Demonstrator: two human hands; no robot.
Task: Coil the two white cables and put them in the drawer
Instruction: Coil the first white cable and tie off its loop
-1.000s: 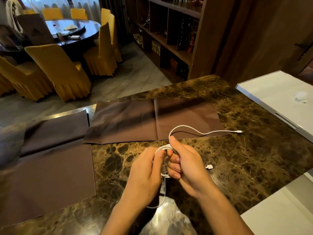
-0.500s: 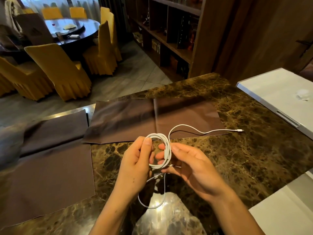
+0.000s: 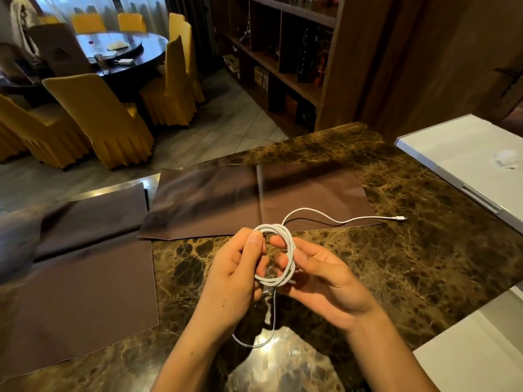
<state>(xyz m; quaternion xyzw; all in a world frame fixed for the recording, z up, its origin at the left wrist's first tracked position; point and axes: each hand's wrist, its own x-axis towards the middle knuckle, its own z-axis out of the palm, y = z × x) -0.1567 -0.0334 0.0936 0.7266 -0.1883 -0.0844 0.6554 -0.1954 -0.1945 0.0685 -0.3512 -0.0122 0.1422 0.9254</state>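
A white cable [image 3: 288, 251] is wound into a small coil held above the marble table [image 3: 424, 250]. My left hand [image 3: 236, 275] pinches the coil's left side between thumb and fingers. My right hand [image 3: 322, 281] has its fingers through the loop and supports the right side. One free end trails away to the right across the table, ending in a plug [image 3: 400, 218]. Another loose length hangs below the coil in a loop [image 3: 254, 345]. A second small white object [image 3: 508, 162] lies on the white surface at far right; I cannot tell what it is.
Brown cloths [image 3: 254, 199] lie across the table behind and left of my hands. A white cabinet top [image 3: 458, 154] with a handle [image 3: 481, 199] stands at the right. Yellow-covered chairs [image 3: 99, 117] and a bookshelf [image 3: 283, 52] are beyond the table.
The coil was hidden inside my closed hands a second ago; both hands have opened out and raised it, so the wound loops are now visible. The trailing end has stayed in place.
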